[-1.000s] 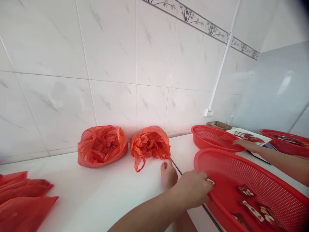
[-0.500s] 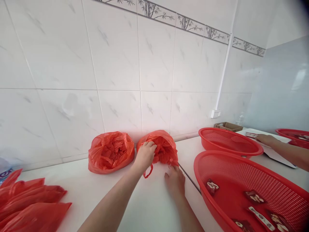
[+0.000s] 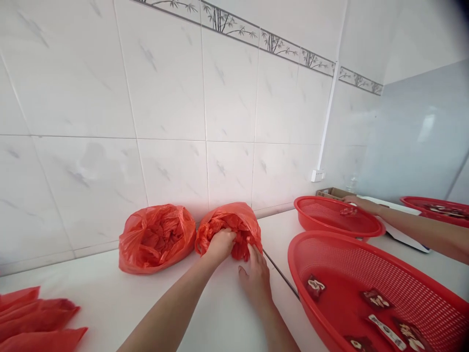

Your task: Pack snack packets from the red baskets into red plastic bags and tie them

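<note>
Two red plastic bags stand against the tiled wall on a white counter (image 3: pixel 120 303). My left hand (image 3: pixel 220 244) is closed inside the mouth of the right-hand bag (image 3: pixel 238 222), gripping crumpled red plastic there. My right hand (image 3: pixel 256 278) rests on the counter at the bag's front, its fingers touching the bag's lower edge. The left-hand bag (image 3: pixel 156 237) sits untouched beside it, stuffed with more red plastic.
A large red mesh basket (image 3: pixel 311 244) at the right holds several small wrapped packets (image 3: pixel 315 285). Behind it another person's hand (image 3: pixel 357 203) reaches over a second red basket (image 3: pixel 318 208). Flat red bags (image 3: pixel 36 318) lie at the far left. A third basket (image 3: pixel 436 208) is at the far right.
My left hand went from the near basket's rim to the right-hand bag and closed inside its mouth. My right hand slid up to the bag. The other person's hand moved onto the second basket.
</note>
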Demonstrator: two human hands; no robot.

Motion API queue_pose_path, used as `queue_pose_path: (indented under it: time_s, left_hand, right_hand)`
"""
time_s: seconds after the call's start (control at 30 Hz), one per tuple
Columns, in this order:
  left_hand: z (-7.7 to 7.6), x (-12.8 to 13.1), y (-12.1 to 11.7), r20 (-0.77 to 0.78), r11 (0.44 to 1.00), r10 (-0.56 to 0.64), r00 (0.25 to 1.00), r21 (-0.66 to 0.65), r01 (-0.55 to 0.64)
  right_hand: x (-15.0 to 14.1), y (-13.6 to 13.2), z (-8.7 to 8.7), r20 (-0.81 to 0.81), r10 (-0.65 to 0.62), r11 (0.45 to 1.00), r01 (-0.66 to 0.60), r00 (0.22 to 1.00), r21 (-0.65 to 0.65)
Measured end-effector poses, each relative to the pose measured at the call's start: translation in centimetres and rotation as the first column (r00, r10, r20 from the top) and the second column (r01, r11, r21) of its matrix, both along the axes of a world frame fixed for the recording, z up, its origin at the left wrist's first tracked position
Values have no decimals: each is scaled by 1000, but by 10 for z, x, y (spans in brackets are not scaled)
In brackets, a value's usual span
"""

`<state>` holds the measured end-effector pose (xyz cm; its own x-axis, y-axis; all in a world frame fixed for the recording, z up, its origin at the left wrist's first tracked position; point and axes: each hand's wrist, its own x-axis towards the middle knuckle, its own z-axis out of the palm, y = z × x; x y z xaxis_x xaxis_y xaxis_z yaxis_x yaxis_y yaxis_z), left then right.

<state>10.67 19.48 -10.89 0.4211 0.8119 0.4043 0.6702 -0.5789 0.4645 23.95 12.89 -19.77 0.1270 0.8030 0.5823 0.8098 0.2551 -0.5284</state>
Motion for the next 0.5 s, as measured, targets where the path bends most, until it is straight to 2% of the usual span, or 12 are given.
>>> queue_pose_path:
  time_s: [0.1,0.23,0.37,0.5]
  left_hand:
    - [-3,-9,-6,158,983,-121,980,-115,140]
    - [-1,-19,-10,414,903,-199,888,-274,331]
    - [6,-24,-11,672,838,-127,729,-321,441]
    - [15,-24,-14,866,811,-33,498,-269,520]
  right_hand:
    - [1,3,-5,1,16,998,-16,1000,-60]
    - [3,4,-7,22,5,997,-4,1000,-75]
    - [5,2,-2,57,42,998,-39,997,-54]
    - [7,1,0,57,60,998,-58,997,-36]
